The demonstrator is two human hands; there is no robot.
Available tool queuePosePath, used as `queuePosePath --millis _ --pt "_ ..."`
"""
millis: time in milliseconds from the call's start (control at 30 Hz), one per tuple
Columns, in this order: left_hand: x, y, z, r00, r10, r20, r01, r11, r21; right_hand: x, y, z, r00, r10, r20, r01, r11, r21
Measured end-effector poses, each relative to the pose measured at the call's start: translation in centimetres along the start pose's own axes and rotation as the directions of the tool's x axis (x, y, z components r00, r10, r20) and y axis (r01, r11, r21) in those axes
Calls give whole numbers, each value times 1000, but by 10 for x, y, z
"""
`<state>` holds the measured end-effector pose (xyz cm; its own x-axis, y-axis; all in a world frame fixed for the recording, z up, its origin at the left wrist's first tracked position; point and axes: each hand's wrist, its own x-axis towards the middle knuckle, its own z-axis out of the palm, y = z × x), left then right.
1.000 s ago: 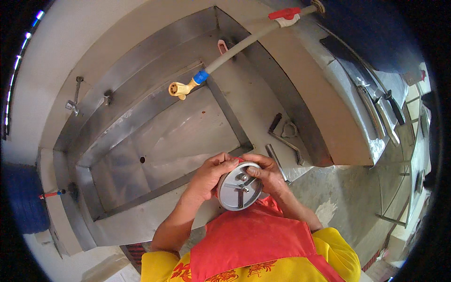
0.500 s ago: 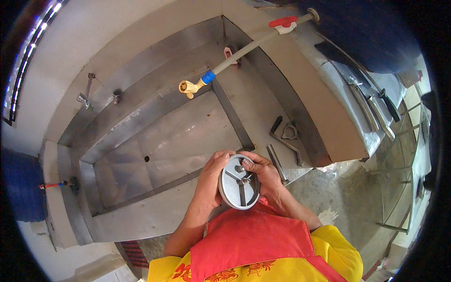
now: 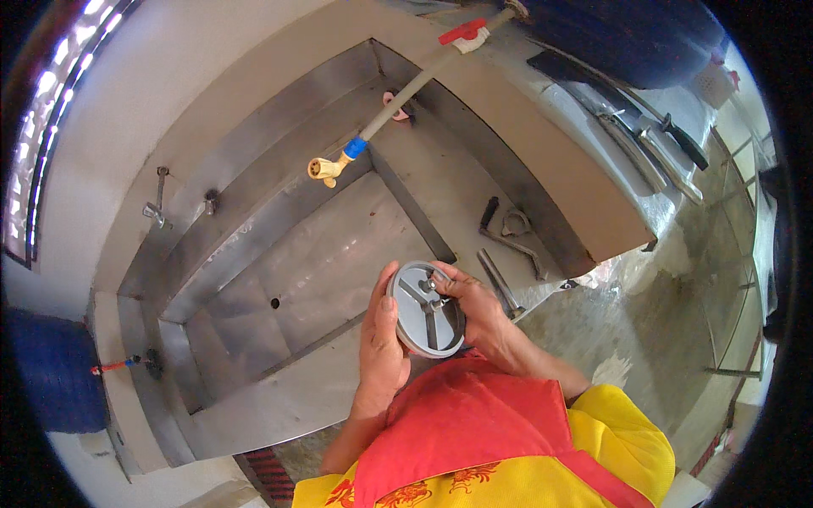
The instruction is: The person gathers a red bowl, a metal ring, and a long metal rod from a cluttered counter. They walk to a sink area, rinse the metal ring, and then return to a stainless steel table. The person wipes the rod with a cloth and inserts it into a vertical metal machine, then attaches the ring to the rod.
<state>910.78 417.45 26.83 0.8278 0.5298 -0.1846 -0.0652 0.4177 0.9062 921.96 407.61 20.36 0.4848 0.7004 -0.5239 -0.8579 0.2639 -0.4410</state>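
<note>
Between both hands, above the near edge of the steel sink (image 3: 254,313), is a round grey metal disc (image 3: 414,332) with a raised rim. Dark ribs run out from its middle, and two small metal studs stand up from the inner face. My left hand (image 3: 382,343) supports the disc's left edge, thumb up along the rim. On the other side, my right hand (image 3: 477,310) grips the upper right rim, its thumb on or close to the upper stud. The undersides of the fingers are hidden. The disc is tilted, ribbed face up.
Right of my hands lie a crank handle (image 3: 511,240), a metal ring (image 3: 516,223) and a metal tube (image 3: 500,284). A pipe with a yellow tap (image 3: 328,170) reaches over the sink. Several knives (image 3: 656,148) rest on the right ledge, beside a blue barrel (image 3: 618,42).
The view has turned slightly. My left hand's fingers have shifted on the disc, with the thumb now apart along the rim. The right hand keeps its hold near the stud.
</note>
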Motion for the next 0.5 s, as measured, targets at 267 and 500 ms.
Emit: queuePosePath --millis 267,500 --pt "0 -26 -3 990 140 11 -139 990 -17 11 2 8 994 -15 -111 21 999 49" --pt "59 -65 -98 942 304 143 -298 558 774 114 -33 14 846 -443 -296 336 875 -349"
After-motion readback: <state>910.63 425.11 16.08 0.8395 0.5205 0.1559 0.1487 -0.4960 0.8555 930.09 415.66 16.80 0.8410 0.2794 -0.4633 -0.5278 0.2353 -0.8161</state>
